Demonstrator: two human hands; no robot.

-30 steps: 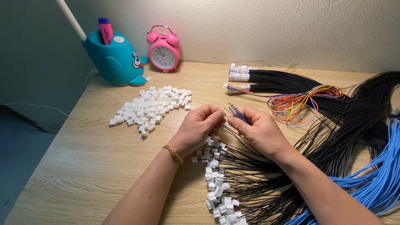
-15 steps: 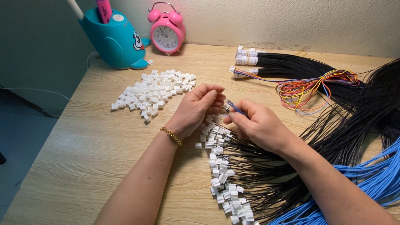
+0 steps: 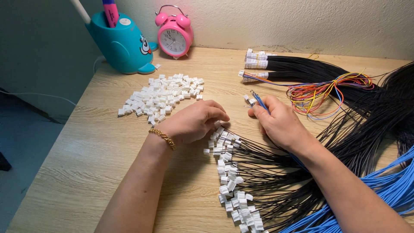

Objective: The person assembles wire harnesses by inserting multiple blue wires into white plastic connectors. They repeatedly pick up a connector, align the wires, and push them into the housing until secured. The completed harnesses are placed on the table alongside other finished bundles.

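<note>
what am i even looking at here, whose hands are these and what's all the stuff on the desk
There is no machine here: a person wears a camera on the head, so you look down at their own two hands over a wooden desk. The left hand, with a gold bracelet, rests on a row of black wires tipped with white connectors. The right hand pinches a few thin blue wires. A loose pile of white connector housings lies farther back. Behind it stand a teal pen holder and a pink alarm clock. To the right lie black wire bundles, coloured wires and blue wires.
</note>
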